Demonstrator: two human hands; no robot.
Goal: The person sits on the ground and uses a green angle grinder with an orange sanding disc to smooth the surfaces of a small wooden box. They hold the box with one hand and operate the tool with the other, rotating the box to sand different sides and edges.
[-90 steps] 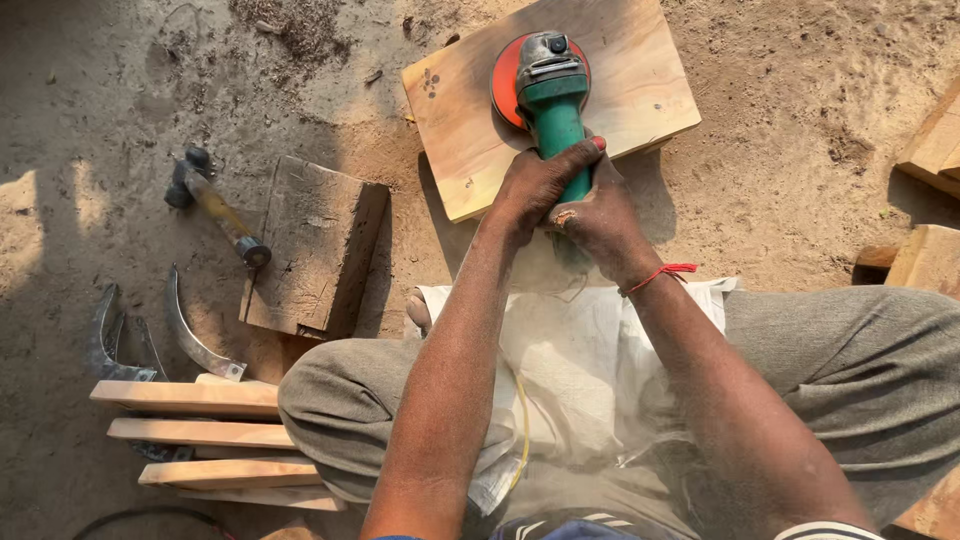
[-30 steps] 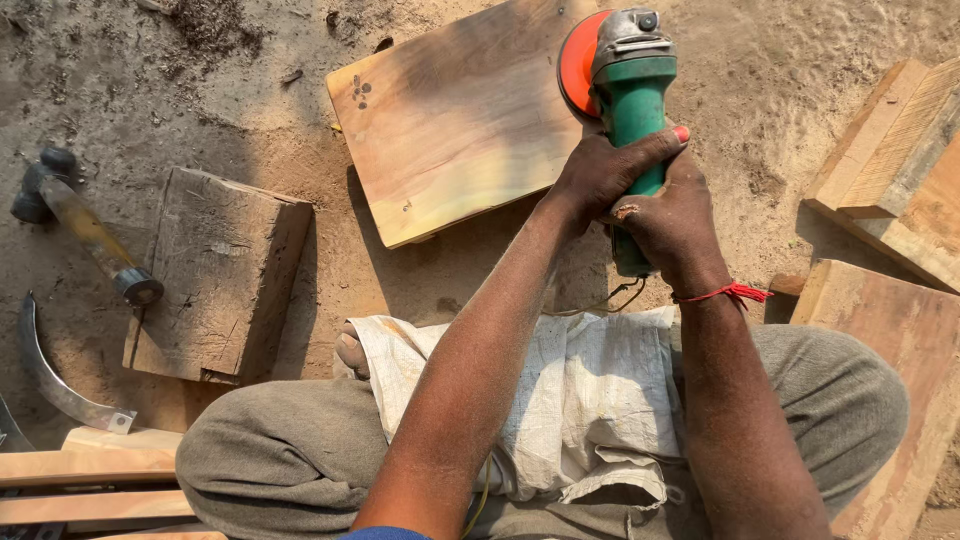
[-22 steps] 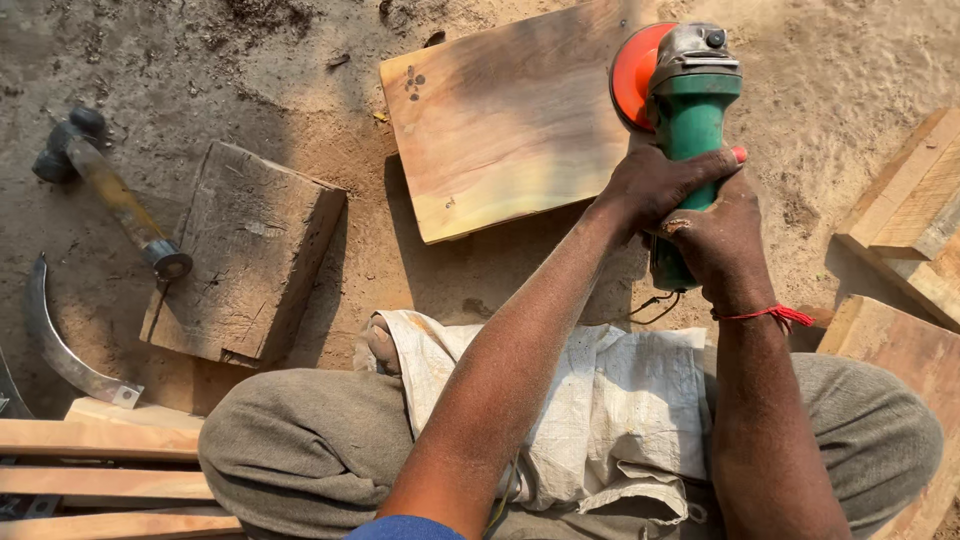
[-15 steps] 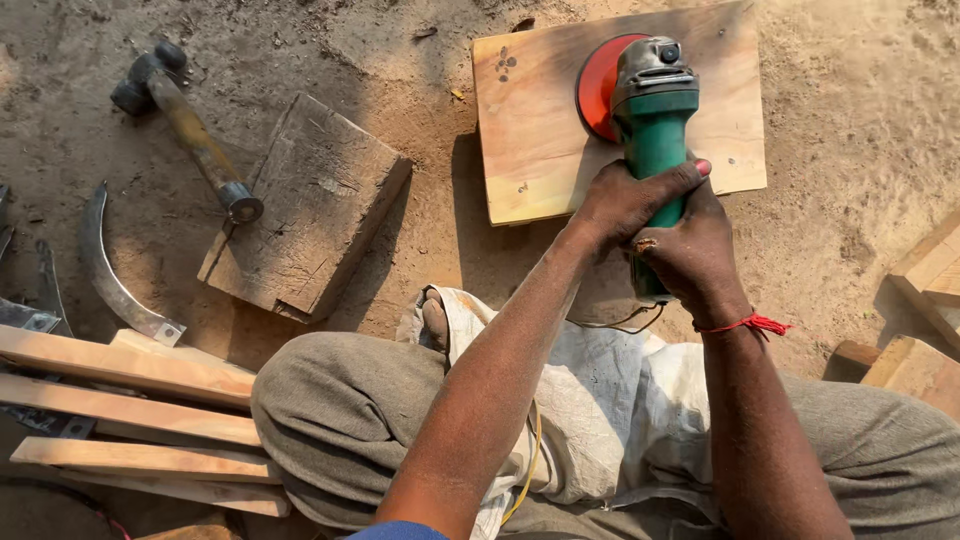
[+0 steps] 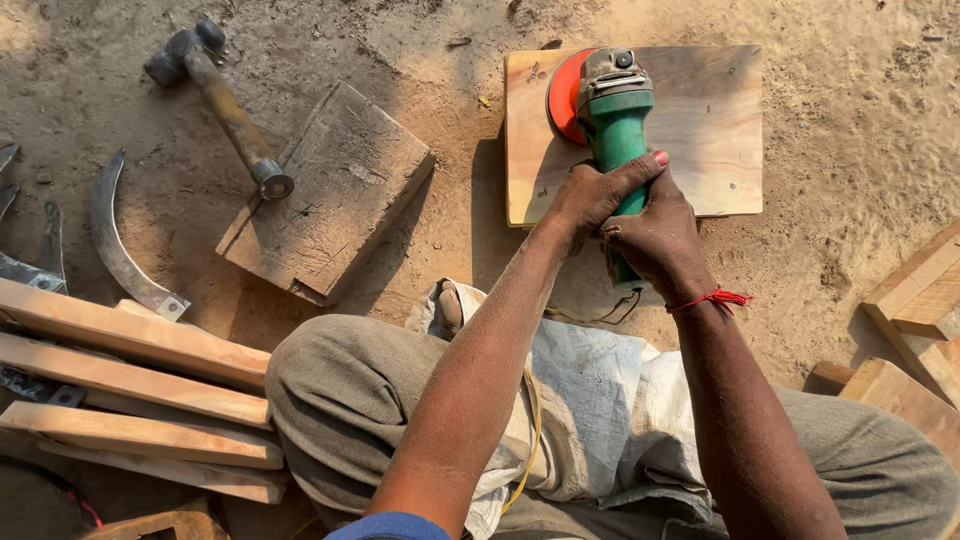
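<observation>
A green angle grinder (image 5: 612,120) with an orange disc lies over a pale wooden board (image 5: 700,130) on the sandy ground. My left hand (image 5: 588,198) wraps the grinder's green body from the left. My right hand (image 5: 660,232), with a red thread at the wrist, grips the same body just behind it. The disc rests on the board's near-left part. The grinder's cord runs down toward my lap, over a white cloth (image 5: 600,390) spread across my legs.
A thick weathered wooden block (image 5: 330,195) sits to the left, with a hammer (image 5: 220,95) beside it. A curved metal blade (image 5: 120,240) lies farther left. Several wooden slats (image 5: 130,390) are stacked at lower left; more timber pieces (image 5: 920,320) lie at right.
The view has swung about; the grinder and both hands stay on the board, with the disc now nearer the board's left edge. Both hands keep their grip.
</observation>
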